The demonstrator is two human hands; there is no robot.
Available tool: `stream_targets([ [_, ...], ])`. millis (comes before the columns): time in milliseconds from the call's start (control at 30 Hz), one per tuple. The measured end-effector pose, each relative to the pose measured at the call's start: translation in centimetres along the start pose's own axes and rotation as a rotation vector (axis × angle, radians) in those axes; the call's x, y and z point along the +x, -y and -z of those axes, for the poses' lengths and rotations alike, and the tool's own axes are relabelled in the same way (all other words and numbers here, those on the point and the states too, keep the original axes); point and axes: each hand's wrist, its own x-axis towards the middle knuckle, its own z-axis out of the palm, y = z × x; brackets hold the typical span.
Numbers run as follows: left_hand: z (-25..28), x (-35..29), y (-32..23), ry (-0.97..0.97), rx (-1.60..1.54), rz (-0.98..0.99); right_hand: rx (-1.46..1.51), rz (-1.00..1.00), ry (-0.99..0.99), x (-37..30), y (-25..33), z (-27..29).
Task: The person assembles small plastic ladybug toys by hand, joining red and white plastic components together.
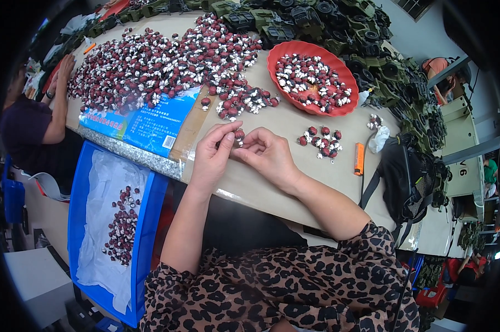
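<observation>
Over the table's front edge, my left hand (214, 152) pinches a small figurine (239, 134) with a round dark-red head, upright between thumb and fingers. My right hand (269, 156) meets it from the other side, thumb and fingertips closed at the lower part of the same figurine. Those fingers partly cover its body. Just right of my hands lies a small cluster of similar red, white and black figurines (323, 143). A large heap of them (156, 66) spreads across the far left of the table, and others lie in a red scalloped bowl (346, 72).
A blue bin (146, 232) lined with white plastic, with figurines inside, stands lower left. An orange-handled tool (359, 159) and a black bag (402, 177) lie at right. Dark green toy vehicles (366, 44) are piled along the back. Another person's arm (59, 110) rests at the left.
</observation>
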Motion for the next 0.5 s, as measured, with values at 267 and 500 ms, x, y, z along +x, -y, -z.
stream_targets([
  [267, 0.3, 0.0, 0.9, -0.083, -0.098, -0.007, 0.555, -0.324, 0.158, 0.8, -0.5, 0.5],
  [500, 0.4, 0.1, 0.8, -0.086, -0.133, 0.018, 0.668, -0.407, 0.234, 0.9, -0.3, 0.9],
])
